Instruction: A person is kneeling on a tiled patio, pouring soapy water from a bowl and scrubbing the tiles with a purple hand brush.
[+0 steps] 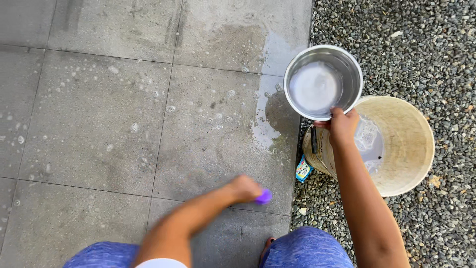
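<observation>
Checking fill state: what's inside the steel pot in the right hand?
The steel pot, gripped at its rim by the right hand, holds shallow cloudy water. Its bottom beneath the water is not visible.

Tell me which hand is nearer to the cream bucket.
Right. The right hand grips the rim of the metal pot directly over the cream bucket's near edge. The left hand is off to the bucket's left on the wet tiles, holding a purple scrubber.
</observation>
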